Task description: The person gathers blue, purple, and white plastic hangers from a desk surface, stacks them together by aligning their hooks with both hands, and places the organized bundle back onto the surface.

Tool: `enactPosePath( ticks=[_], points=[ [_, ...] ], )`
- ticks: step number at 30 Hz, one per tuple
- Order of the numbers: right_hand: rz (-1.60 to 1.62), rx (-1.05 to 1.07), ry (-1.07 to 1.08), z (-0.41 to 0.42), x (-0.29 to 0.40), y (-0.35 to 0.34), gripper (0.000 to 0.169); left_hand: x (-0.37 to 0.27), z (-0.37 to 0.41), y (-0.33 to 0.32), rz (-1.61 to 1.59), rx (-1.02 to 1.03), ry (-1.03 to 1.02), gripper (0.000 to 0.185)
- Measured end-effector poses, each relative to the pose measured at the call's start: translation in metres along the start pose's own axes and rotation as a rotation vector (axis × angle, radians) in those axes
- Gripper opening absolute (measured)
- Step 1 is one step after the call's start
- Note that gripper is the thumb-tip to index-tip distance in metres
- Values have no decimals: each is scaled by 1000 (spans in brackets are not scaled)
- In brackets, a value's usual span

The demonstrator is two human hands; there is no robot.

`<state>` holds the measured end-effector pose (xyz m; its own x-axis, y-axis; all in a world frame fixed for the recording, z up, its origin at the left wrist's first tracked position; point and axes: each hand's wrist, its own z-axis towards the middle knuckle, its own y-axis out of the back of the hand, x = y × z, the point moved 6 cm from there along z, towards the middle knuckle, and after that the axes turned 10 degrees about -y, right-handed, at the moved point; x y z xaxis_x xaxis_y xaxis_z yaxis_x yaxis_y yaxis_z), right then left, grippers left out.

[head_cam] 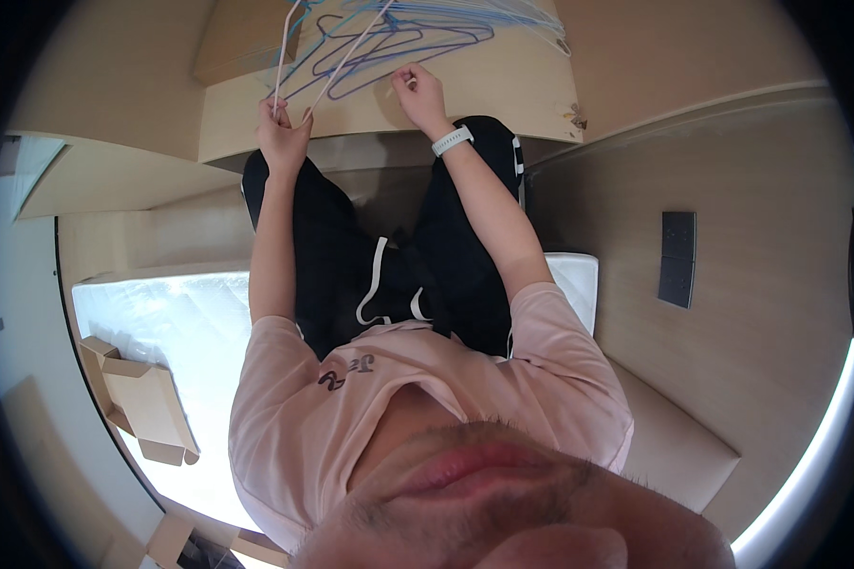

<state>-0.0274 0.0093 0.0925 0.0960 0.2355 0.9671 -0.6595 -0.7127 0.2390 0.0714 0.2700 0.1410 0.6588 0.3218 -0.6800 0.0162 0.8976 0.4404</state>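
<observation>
My left hand (282, 135) grips a pale pink clothes hanger (279, 64) near the desk's front edge, its bars rising out of the top of the view. To the right, my right hand (420, 92) is raised over the wooden desk top (498, 107) with curled fingers; whether something small is between them cannot be told. Purple clothes hangers (398, 53) lie in a loose group just beyond the hands. Behind them is a pile of blue and white hangers (498, 14), partly cut off by the top of the view.
A cardboard box (238, 43) stands at the desk's left. Behind me a plastic-wrapped mattress (206, 313) bears an opened flat carton (149, 405). Dark wall sockets (677, 259) are on the right wall panel. Another open box (171, 544) shows at the lower left.
</observation>
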Motion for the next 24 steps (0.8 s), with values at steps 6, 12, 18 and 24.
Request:
enactPosePath(
  ticks=[6, 12, 18, 24],
  points=[
    [256, 171, -12, -1, 2, -32, 26, 2, -1, -7, 7, -24, -39, 46],
    [582, 330, -191, -9, 16, -46, 66, -33, -8, -36, 144, 180, -151, 44],
    [840, 211, -348, -6, 4, -26, 100, -65, -19, -79, 273, 318, -505, 45],
    [685, 97, -437, -4, -7, -10, 75, -97, -26, -104, 118, 513, -589, 47]
  ],
)
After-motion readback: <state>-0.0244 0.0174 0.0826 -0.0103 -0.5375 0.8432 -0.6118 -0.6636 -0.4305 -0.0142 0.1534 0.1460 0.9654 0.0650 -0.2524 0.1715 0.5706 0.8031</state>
